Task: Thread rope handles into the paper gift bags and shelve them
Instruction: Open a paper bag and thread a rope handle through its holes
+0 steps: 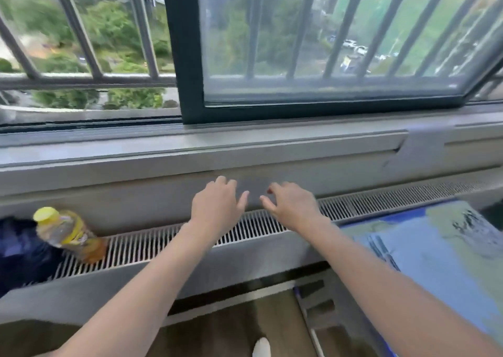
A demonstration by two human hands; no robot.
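No paper gift bag or rope handle shows in the head view. My left hand (217, 201) and my right hand (291, 204) reach out side by side over the slatted radiator grille (152, 243), just under the grey window ledge (245, 150). Both hands have relaxed, slightly bent fingers and hold nothing. The picture is blurred by motion.
A plastic bottle with a yellow cap (69, 233) lies tilted on the grille at the left, against a dark blue cloth thing (21, 253). A blue patterned surface (435, 253) fills the right. Beyond the ledge stands a dark-framed window (179, 57) with bars. Wood floor (234, 326) lies below.
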